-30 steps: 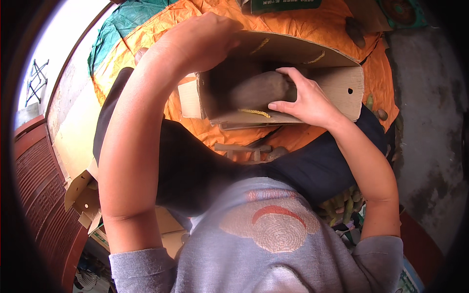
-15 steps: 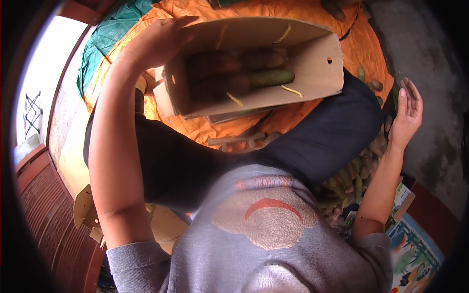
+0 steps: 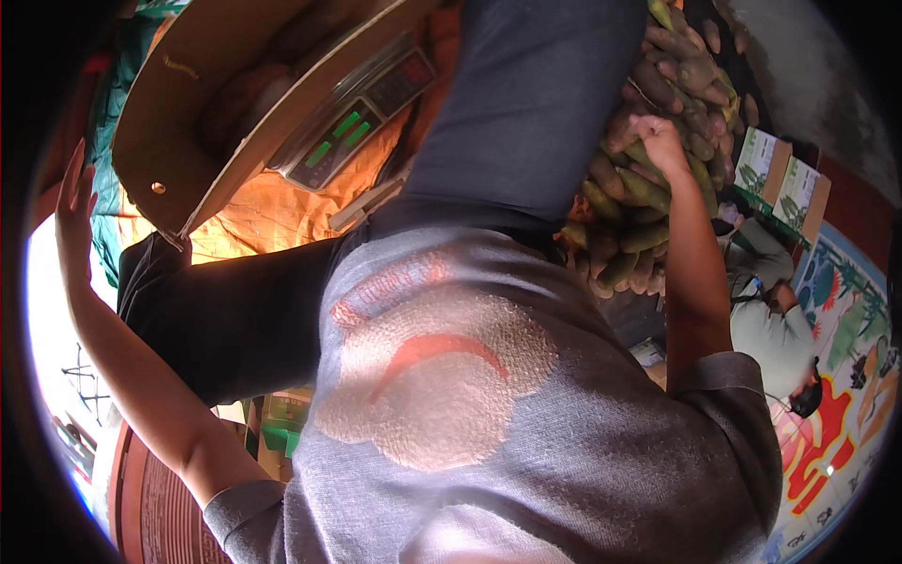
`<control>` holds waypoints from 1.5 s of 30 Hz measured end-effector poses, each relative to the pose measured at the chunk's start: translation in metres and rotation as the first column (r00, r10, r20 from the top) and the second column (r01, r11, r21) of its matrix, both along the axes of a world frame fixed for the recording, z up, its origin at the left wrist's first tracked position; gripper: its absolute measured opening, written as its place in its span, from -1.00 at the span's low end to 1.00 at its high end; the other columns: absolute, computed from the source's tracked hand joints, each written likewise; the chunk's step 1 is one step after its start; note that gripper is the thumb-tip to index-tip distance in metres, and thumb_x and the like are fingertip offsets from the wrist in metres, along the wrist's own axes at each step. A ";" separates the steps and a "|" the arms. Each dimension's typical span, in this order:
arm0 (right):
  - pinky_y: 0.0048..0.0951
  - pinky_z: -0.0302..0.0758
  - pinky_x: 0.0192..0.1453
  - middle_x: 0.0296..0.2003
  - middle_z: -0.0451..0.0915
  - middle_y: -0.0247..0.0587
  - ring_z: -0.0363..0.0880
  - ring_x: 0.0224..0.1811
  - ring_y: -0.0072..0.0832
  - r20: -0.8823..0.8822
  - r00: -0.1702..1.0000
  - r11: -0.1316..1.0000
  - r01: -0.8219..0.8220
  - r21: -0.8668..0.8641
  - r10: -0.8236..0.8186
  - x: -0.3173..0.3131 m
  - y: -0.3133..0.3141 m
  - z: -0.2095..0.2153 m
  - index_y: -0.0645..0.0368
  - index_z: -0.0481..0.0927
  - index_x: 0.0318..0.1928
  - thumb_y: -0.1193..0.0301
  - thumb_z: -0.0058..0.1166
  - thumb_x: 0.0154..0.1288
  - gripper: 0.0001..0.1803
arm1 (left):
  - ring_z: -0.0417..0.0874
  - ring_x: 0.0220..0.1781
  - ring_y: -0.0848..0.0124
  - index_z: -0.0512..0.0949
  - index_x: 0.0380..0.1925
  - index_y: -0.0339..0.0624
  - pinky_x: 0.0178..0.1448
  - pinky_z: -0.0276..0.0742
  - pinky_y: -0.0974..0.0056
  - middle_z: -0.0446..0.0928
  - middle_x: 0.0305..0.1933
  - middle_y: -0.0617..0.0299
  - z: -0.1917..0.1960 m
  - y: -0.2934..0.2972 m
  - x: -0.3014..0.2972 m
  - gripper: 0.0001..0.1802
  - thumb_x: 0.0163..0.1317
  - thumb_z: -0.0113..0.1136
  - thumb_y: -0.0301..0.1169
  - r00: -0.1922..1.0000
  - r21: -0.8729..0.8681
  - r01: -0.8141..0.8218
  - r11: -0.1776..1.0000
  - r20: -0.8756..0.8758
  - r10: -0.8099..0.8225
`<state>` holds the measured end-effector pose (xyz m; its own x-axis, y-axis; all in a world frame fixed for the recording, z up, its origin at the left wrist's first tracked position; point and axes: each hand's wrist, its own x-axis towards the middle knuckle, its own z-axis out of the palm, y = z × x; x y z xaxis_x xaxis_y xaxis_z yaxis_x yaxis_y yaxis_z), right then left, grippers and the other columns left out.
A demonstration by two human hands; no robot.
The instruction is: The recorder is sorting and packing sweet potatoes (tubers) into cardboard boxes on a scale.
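Note:
A tall cardboard box (image 3: pixel 225 183), open at the top, sits at the upper left on a digital scale (image 3: pixel 329 155) with lit green digits. Brownish tubers (image 3: pixel 254 99) show dimly inside it. Just left of the box my left hand (image 3: pixel 75 221) is raised, fingers stretched out, holding nothing. At the upper right lies a heap of long brown and green tubers (image 3: pixel 648 193). Over that heap, my right hand (image 3: pixel 660 141) is closed, its fingers curled round the end of a pinkish-brown tuber (image 3: pixel 618 130). Part of the grip is hidden.
My dark-trousered legs (image 3: pixel 526 103) lie between box and heap. Orange sheeting (image 3: pixel 282 216) spreads beneath the scale. Small printed cartons (image 3: pixel 775 179) stand beyond the heap. Another person (image 3: pixel 775 315) is at the right, near a colourful painted panel (image 3: pixel 827 423).
My view has turned toward the right, so the box appears farther left and the scale shows. My left hand has come off the box's edge. My right hand has moved onto the tuber heap and closed.

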<state>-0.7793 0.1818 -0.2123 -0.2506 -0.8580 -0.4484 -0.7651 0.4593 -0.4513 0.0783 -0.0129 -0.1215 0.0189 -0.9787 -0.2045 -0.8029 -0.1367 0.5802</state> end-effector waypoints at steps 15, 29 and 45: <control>-0.03 0.24 0.47 0.26 0.50 -0.09 0.39 0.37 -0.13 -0.194 0.818 0.552 -0.172 0.816 0.541 -0.015 0.205 -0.096 0.00 0.37 0.35 0.11 0.25 0.13 -0.24 | 0.23 0.55 0.23 0.24 0.48 0.02 0.54 0.23 0.04 0.19 0.55 0.20 0.015 0.066 0.078 -0.45 0.54 -0.14 -0.16 0.971 0.099 -0.202 0.974 -0.111 0.212; 0.04 -0.27 0.64 0.26 0.51 -0.23 0.37 0.40 -0.28 -0.232 0.593 0.343 -0.079 0.936 0.771 -0.003 0.261 -0.116 -0.07 0.29 0.38 -0.03 0.39 0.05 -0.09 | 0.34 0.48 0.18 0.33 0.43 0.17 0.44 0.31 0.05 0.26 0.50 0.03 -0.001 0.091 0.064 -0.42 0.45 0.14 -0.11 0.856 0.222 -0.408 0.886 -0.243 0.455; -0.05 0.52 0.20 0.07 0.63 0.11 0.61 0.12 0.04 -0.499 0.866 0.999 0.036 0.039 -0.012 0.038 0.017 0.006 0.12 0.48 0.25 -0.01 0.52 -0.12 -0.08 | 0.52 0.34 0.24 0.46 0.34 0.17 0.37 0.42 0.11 0.50 0.34 0.22 0.042 0.024 -0.011 -0.54 0.48 0.11 -0.17 0.975 -0.097 -0.189 0.977 -0.134 0.176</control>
